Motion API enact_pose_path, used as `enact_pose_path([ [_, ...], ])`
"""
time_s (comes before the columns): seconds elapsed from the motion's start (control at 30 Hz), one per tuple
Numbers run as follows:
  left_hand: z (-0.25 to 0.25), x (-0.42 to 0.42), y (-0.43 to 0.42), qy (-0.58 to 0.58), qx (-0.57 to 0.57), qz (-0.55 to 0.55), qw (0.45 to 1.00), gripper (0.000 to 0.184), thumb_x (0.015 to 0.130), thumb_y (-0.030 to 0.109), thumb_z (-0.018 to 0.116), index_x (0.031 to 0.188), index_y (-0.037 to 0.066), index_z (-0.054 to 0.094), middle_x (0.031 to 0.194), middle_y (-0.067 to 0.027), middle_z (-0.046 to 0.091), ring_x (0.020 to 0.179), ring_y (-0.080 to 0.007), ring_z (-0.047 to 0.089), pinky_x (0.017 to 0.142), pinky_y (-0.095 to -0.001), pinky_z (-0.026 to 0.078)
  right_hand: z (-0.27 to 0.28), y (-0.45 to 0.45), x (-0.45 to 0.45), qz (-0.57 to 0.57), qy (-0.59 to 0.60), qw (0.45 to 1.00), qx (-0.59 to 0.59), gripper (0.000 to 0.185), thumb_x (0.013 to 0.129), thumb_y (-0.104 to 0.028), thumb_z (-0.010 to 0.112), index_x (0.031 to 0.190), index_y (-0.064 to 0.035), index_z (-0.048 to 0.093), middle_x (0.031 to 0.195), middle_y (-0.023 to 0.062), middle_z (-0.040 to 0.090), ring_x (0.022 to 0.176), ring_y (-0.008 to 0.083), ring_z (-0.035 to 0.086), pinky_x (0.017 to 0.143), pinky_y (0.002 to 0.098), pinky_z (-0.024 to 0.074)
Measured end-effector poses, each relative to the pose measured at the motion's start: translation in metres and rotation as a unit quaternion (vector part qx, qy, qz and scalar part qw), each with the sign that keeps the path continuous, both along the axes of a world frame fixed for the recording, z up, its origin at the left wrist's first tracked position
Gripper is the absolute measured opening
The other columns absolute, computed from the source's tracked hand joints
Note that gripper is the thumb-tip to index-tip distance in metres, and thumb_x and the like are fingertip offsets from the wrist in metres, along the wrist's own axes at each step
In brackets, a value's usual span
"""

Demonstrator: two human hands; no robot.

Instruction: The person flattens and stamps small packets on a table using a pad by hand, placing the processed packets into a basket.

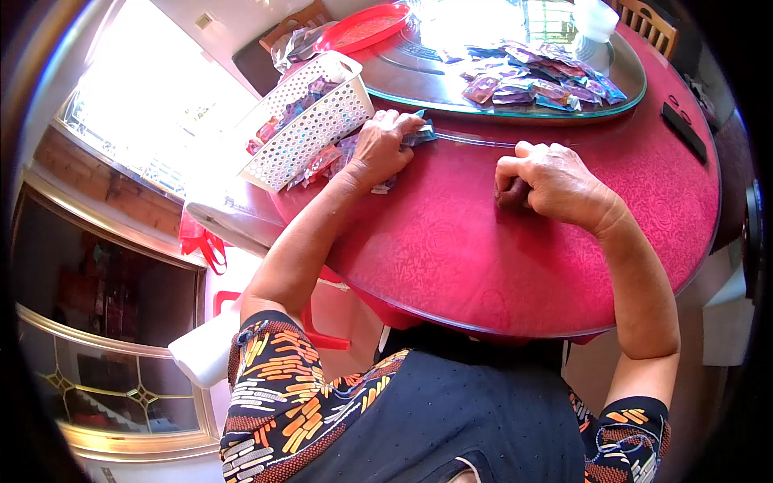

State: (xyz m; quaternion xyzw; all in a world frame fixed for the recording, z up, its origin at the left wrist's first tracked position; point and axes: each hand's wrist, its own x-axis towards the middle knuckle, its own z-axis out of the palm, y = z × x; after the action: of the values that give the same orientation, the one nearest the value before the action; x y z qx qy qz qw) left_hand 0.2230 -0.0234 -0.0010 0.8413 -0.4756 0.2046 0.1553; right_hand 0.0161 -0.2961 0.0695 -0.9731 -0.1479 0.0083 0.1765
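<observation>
My left hand is closed at the table's left side, its fingertips on a small blue shiny packet. Under and beside that wrist lie several more small packets, red and purple, against the white perforated basket. The basket holds more packets of the same sort. To the right, my right hand rests on the red tabletop with its fingers curled in. Whatever those fingers hold, if anything, is hidden from view.
A glass turntable bears a pile of shiny packets, a red tray and a white container. A dark flat bar lies near the right edge of the red table. Wooden chairs stand behind.
</observation>
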Motion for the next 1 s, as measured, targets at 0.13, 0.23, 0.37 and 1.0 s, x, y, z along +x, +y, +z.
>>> enact_pose_path([
  [0.13,-0.004,0.004,-0.008,0.017,-0.005,-0.021,1.0,0.053,0.071,-0.005,0.072,0.121,0.013,0.071,0.115,-0.0131,0.075,0.111,-0.0371,0.071,0.099,-0.0478,0.057,0.0,0.0,0.0,0.0,-0.004,1.0,-0.005,0.02,0.09,-0.003,0.067,0.103,-0.0144,0.077,0.103,0.0121,0.071,0.099,0.0308,0.073,0.087,0.0465,0.0561],
  [0.23,-0.006,-0.001,-0.009,0.006,-0.016,-0.012,1.0,0.052,0.072,-0.006,0.071,0.12,0.013,0.071,0.113,-0.0135,0.076,0.108,-0.0365,0.072,0.097,-0.0475,0.058,0.002,0.0,0.0,0.0,-0.001,1.0,-0.008,0.022,0.089,-0.002,0.066,0.103,-0.0144,0.077,0.104,0.0121,0.071,0.1,0.0316,0.073,0.088,0.0466,0.0561],
  [0.37,-0.007,0.0,-0.009,-0.024,-0.082,-0.066,0.994,0.044,0.078,0.0,0.073,0.119,0.016,0.07,0.103,-0.0124,0.076,0.099,-0.0364,0.073,0.086,-0.0483,0.06,-0.002,-0.003,0.001,0.006,-0.003,1.0,0.001,0.023,0.088,-0.002,0.066,0.103,-0.0143,0.077,0.106,0.0123,0.072,0.102,0.0329,0.073,0.089,0.047,0.0561],
  [1.0,0.193,0.129,0.097,0.081,-0.419,0.061,0.902,0.044,0.079,-0.009,0.075,0.123,-0.005,0.072,0.102,-0.0109,0.077,0.08,-0.0167,0.075,0.074,-0.0286,0.064,-0.005,-0.002,0.001,0.013,-0.032,0.999,0.023,0.025,0.08,0.001,0.069,0.096,-0.016,0.078,0.099,0.0101,0.073,0.095,0.032,0.074,0.082,0.0466,0.0558],
])
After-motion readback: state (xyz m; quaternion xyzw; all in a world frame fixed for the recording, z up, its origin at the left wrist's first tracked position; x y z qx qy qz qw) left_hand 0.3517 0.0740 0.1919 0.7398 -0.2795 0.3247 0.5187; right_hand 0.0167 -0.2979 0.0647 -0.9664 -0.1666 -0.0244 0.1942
